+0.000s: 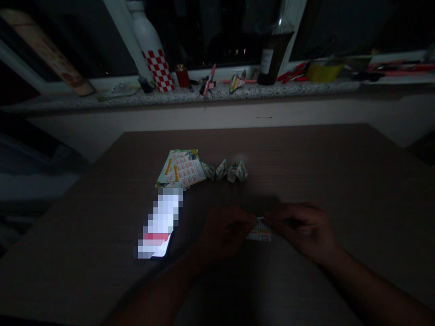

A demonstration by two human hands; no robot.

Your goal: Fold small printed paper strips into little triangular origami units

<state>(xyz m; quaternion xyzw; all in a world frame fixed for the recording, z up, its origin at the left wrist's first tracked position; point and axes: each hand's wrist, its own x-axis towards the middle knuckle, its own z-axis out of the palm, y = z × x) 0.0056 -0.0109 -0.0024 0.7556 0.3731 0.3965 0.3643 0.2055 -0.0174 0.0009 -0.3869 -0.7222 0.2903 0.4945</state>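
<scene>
Between my two hands is a small printed paper (pixel 259 234), folded toward its top edge, with white, orange and green print. My left hand (pixel 228 226) pinches its upper left side, and the fingers lie in deep shadow. On the other side, the fingertips of my right hand (pixel 302 224) are closed on the upper right edge. Beyond my hands a row of folded paper pieces (pixel 240 171) stands on the table. Beside that row lies a stack of printed paper sheets (pixel 186 170) with similar print.
A phone with a lit screen (pixel 161 222) lies left of my hands on the wooden table (pixel 322 172). Along the granite windowsill (pixel 190 96) stand a red-and-white checked bottle (pixel 158 63), a dark bottle (pixel 268 63), a small orange jar (pixel 182 77) and a yellow roll (pixel 324 72). The room is dim.
</scene>
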